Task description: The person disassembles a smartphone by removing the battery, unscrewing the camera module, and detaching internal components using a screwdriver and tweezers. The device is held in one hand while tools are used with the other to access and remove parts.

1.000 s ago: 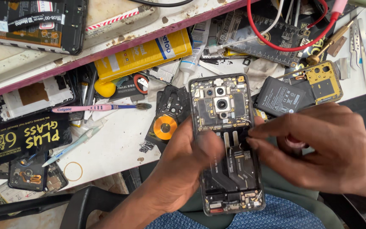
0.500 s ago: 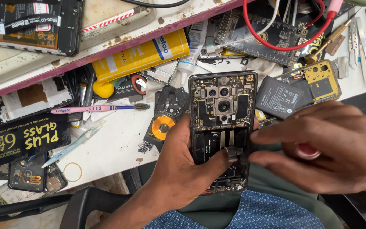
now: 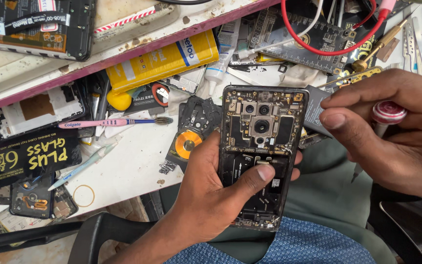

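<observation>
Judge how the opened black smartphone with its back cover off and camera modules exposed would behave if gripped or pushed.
The opened black smartphone probably stays stiff: the left hand holds it flat without sag. It looks fragile, since bare circuit boards and camera modules are exposed. Being flat and rectangular, it should slide rather than roll.

Both hands are bare, with no rings, watch or gloves. The left hand (image 3: 211,195) and right hand (image 3: 401,137) have short, plain nails, and both forearms are uncovered. Near the lower edge, blue patterned fabric (image 3: 289,244) and a dark green garment (image 3: 328,195) cover the lap.
</observation>
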